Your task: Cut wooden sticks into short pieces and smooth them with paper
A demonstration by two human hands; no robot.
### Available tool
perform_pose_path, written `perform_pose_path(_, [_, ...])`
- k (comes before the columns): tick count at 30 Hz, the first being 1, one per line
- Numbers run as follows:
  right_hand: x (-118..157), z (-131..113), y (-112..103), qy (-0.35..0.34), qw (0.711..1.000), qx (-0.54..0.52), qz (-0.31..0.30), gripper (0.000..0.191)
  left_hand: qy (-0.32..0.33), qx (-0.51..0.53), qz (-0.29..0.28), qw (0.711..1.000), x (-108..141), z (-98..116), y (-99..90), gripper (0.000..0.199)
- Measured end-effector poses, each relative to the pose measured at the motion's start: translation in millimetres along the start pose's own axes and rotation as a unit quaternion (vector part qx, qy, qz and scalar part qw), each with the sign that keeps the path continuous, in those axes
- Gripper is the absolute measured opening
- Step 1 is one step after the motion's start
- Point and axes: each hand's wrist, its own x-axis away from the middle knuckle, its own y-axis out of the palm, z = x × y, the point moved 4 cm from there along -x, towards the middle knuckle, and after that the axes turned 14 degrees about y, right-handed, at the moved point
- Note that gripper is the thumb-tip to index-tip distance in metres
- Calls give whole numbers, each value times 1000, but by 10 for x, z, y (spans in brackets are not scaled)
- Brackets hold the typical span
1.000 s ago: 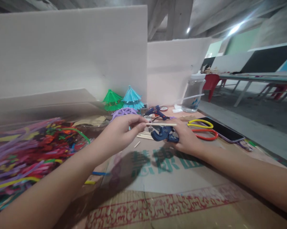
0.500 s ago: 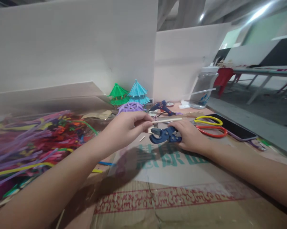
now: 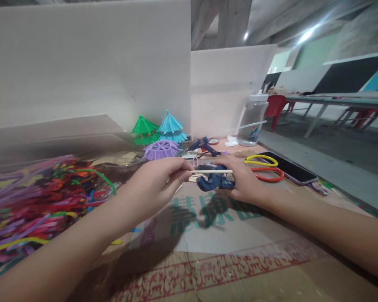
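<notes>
Two hands (image 3: 160, 178), one blue cutter (image 3: 208, 183)

Grey floor (image 3: 342, 144); red chair (image 3: 275, 109) by long table (image 3: 342, 102); bright light (image 3: 307, 35) overhead.

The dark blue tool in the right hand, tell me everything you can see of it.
The dark blue tool has a curved, hook-like end facing the picture's left; whether it is metal or plastic isn't clear. The right hand grips its other end, hiding part of it. It is held above printed cardboard. A thin pale stick in the left hand crosses its upper part in view; contact can't be confirmed.
</notes>
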Motion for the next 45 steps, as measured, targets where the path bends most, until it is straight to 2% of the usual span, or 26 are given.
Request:
perform_pose_path(8, [32,-69,-23,-38,999,27,13,64,49,20,-17,998,-11,3,107,16])
perform_pose_path(12, [13,-146,-86,-66,996,55,29,60,68,39,-25,997,-6,32,166,20])
perform_pose_path(19, [-40,-224,-224,-96,991,66,66,57,100,57,11,993,-20,132,78,23])
perform_pose_path(26, [-61,-205,-250,-54,996,33,61,61,66,48,-3,997,-17,196,21,15])
perform_pose_path(31, [-66,-137,-221,-34,998,28,53,59,64,41,-4,997,3,193,15,17])
perform_pose_path(36, [-41,-217,-238,-69,994,64,48,60,92,62,-16,994,-13,226,56,21])
perform_pose_path(45, [-100,-298,-388,-112,981,132,91,55,86,64,-19,994,17,278,20,25])
